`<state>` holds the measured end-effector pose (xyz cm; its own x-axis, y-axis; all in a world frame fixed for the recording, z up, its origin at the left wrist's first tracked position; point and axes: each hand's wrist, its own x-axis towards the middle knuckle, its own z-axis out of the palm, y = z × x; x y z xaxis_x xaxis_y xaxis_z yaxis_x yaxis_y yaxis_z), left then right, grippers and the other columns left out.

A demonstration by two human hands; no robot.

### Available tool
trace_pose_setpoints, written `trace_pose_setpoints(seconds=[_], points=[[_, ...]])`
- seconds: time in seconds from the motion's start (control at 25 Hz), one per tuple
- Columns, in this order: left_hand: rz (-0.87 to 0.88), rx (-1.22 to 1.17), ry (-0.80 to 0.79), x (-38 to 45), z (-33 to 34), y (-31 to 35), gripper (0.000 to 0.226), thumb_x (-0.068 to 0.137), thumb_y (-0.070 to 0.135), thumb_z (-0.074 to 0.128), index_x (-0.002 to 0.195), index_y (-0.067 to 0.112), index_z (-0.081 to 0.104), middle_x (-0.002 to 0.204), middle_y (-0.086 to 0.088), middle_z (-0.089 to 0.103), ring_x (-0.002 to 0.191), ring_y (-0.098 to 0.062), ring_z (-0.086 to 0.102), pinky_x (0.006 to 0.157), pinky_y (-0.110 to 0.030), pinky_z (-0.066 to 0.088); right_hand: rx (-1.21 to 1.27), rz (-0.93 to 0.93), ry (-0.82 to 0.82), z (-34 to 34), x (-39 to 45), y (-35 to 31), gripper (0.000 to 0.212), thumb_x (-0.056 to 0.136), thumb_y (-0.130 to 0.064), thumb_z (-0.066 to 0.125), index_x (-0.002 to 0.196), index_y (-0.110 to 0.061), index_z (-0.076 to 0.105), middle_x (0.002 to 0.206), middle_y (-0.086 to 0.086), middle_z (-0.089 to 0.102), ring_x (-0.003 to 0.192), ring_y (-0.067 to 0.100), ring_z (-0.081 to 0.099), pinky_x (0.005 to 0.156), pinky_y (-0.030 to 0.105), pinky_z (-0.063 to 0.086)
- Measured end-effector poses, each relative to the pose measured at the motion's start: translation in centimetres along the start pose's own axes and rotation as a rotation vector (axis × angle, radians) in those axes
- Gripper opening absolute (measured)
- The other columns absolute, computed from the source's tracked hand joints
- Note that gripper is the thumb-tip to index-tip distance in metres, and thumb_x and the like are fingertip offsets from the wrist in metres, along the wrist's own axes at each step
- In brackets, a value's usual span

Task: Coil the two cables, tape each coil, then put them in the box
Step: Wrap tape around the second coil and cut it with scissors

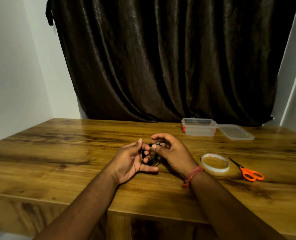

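Resting both forearms on a wooden table, near edge closest. Just beyond, left hand palm up, thumb and curled fingers pinching a loop of thin black cable; right hand, red thread at the wrist, pinching the cable's small metal plug end between thumb and fingertip. Cable bunched between both hands, just above the tabletop, mostly hidden. Probably light, limp and springy, likely to uncoil if let go; best pinched across all loops at once, not by the plug. Second cable not clearly seen. To the right, lying flat, a roll of clear tape, and beside it orange-handled scissors. Farther back on the right, an open clear plastic box, something dark faintly visible inside, impossible to identify; its lid lying alongside. Behind everything, a dark curtain.
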<state>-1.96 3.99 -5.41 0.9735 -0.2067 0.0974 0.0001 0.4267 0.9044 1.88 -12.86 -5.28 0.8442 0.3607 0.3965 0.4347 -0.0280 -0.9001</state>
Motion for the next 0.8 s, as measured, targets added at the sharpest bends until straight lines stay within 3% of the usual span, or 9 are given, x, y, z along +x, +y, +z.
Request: trace_pose_setpoints(seconds=[0.12, 0.24, 0.32, 0.4, 0.56, 0.68, 0.8], points=[[0.011, -0.012, 0.015, 0.0, -0.1, 0.1, 0.034, 0.095, 0.031, 0.047, 0.092, 0.000, 0.059, 0.076, -0.012, 0.053, 0.064, -0.022, 0.057, 0.059, -0.049, 0.059, -0.109, -0.009, 0.098, -1.9, 0.0, -0.6, 0.026, 0.093, -0.016, 0.063, 0.115, -0.030, 0.063, 0.110, -0.009, 0.067, 0.103, 0.009, 0.063, 0.085, 0.021, 0.052], [0.033, -0.019, 0.037, 0.1, -0.1, 0.2, 0.039, 0.102, 0.033, 0.039, 0.096, -0.001, 0.058, 0.078, -0.012, 0.057, 0.071, -0.026, 0.063, 0.060, -0.049, 0.060, -0.554, -0.012, 0.181, -5.9, -1.4, -1.4, 0.025, 0.095, -0.026, 0.059, 0.120, -0.031, 0.059, 0.113, -0.015, 0.060, 0.103, 0.003, 0.057, 0.084, 0.020, 0.048], [0.058, -0.018, 0.064, 0.2, 0.0, 0.2, 0.041, 0.104, 0.033, 0.037, 0.098, -0.002, 0.057, 0.077, -0.012, 0.059, 0.073, -0.027, 0.065, 0.060, -0.048, 0.060, -1.004, 0.027, 0.092, -9.4, -3.1, -1.8, 0.028, 0.096, -0.035, 0.055, 0.123, -0.030, 0.056, 0.117, -0.014, 0.055, 0.108, 0.006, 0.052, 0.091, 0.028, 0.048], [0.087, 0.000, 0.102, 0.4, 0.0, 0.1, 0.039, 0.104, 0.031, 0.039, 0.099, -0.002, 0.058, 0.076, -0.011, 0.060, 0.072, -0.025, 0.063, 0.061, -0.046, 0.060, -1.252, 0.122, -0.052, -12.6, -4.9, -2.1, 0.028, 0.093, -0.047, 0.055, 0.117, -0.032, 0.058, 0.115, -0.013, 0.054, 0.109, 0.009, 0.049, 0.092, 0.031, 0.046], [0.139, 0.160, 0.174, 0.5, -0.1, -0.3, 0.025, 0.100, 0.021, 0.048, 0.099, 0.000, 0.062, 0.081, -0.010, 0.060, 0.071, -0.018, 0.061, 0.066, -0.041, 0.061, -1.317, 0.304, -0.245, -15.2, -7.1, -2.2, 0.026, 0.084, -0.057, 0.062, 0.101, -0.037, 0.063, 0.106, -0.018, 0.054, 0.103, 0.007, 0.048, 0.089, 0.031, 0.047], [0.150, 0.445, 0.257, -0.1, 0.6, -1.0, 0.015, 0.097, 0.017, 0.057, 0.104, 0.007, 0.065, 0.102, -0.009, 0.064, 0.086, -0.019, 0.066, 0.071, -0.031, 0.059, -1.329, 0.194, -0.200, -14.4, -7.3, -1.8, 0.007, 0.089, -0.043, 0.061, 0.086, -0.036, 0.060, 0.099, -0.017, 0.057, 0.099, 0.008, 0.051, 0.084, 0.029, 0.045], [0.211, 0.758, 0.272, -0.7, 1.3, -1.5, 0.012, 0.095, 0.023, 0.062, 0.106, 0.019, 0.066, 0.114, 0.004, 0.060, 0.101, -0.017, 0.064, 0.076, -0.027, 0.056, -1.239, 0.049, -0.090, -12.4, -6.5, -1.8, 0.008, 0.095, -0.035, 0.053, 0.088, -0.034, 0.054, 0.091, -0.019, 0.052, 0.088, 0.007, 0.050, 0.069, 0.023, 0.038]])
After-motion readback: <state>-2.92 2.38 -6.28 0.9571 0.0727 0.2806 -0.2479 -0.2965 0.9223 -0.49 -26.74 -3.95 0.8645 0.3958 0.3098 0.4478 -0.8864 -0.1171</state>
